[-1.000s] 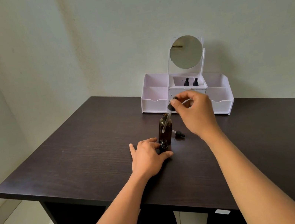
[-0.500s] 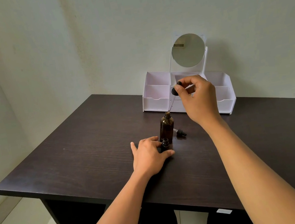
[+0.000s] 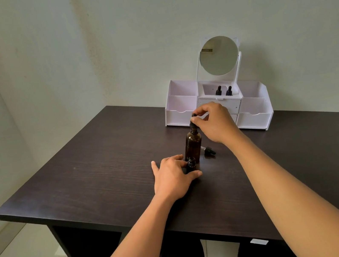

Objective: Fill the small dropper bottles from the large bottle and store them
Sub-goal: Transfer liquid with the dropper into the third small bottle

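A large amber bottle [image 3: 193, 146] stands upright in the middle of the dark table [image 3: 94, 167]. My right hand [image 3: 214, 122] pinches the black bulb of its dropper [image 3: 193, 121], which sits in the bottle's neck. Just in front of it stands a small dark dropper bottle [image 3: 191, 162] with no cap, and my left hand [image 3: 172, 176] holds it at the base. The small bottle's dropper cap [image 3: 208, 150] lies on the table to the right of the large bottle. Two capped small bottles [image 3: 223, 91] stand in the organizer's middle compartment.
A white organizer [image 3: 183, 108] with open side bins, small drawers and a round mirror [image 3: 218, 55] stands at the back of the table against the wall. The table's left and front edges drop to a tiled floor.
My right hand lifted the dropper high above the large bottle, then lowered it so it now sits in the bottle's neck. My left hand stayed on the small bottle.
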{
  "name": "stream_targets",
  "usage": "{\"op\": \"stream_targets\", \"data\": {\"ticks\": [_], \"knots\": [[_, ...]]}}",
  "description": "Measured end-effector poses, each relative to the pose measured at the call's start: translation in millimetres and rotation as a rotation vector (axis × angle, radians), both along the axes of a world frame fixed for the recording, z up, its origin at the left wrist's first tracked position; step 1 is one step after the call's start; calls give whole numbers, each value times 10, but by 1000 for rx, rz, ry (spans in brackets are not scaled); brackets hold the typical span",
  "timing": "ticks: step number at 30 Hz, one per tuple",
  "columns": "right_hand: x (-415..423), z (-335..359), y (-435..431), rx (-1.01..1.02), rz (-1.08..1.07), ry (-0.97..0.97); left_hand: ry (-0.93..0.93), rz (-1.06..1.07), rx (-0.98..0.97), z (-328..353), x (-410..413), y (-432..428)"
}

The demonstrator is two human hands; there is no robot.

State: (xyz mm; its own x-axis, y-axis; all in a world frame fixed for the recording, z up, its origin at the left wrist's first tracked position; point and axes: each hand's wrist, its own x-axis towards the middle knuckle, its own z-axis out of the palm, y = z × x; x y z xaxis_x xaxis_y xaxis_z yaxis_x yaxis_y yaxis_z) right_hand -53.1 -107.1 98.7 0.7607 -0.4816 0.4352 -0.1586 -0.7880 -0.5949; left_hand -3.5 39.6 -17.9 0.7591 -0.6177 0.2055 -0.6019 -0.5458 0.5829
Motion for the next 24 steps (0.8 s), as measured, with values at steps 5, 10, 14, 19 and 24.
{"op": "stream_targets", "data": {"ticks": [5,10,14,19,24], "knots": [[33,-36,-8,-29,-23,12,-7,0,1,8,-3,1],[37,-66,1,-30,-16,22,-2,1,7,0,-8,-1],[46,-67,19,-37,-15,15,-6,5,17,8,-8,-5],[61,-75,6,-52,-13,9,-6,3,20,20,-14,4],[70,-86,-8,-50,-2,12,-3,3,17,23,-16,9]]}}
